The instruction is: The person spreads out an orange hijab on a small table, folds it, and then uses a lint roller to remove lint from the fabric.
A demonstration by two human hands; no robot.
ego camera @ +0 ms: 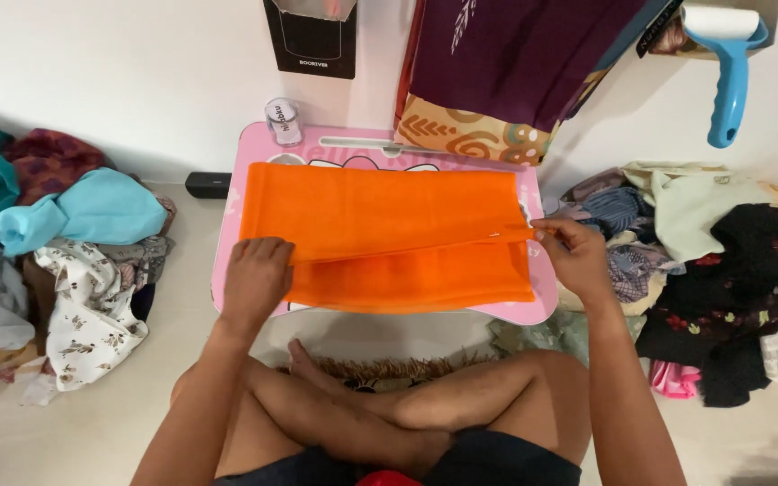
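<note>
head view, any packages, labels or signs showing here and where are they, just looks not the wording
Black box: on the wall above the pink table's far left corner, rectangular, with a pale outline drawing and a small light label strip near its bottom.
Small clear jar: on the table's far left edge, round, with a white printed label on its lid.
Dark tag: by the blue lint roller at upper right, narrow strip with light print.
No screens visible.

one orange cloth [389, 234], one pink lap table [254, 148], two hands [254, 279], one blue lint roller [727, 81], one small jar [284, 121]
</note>
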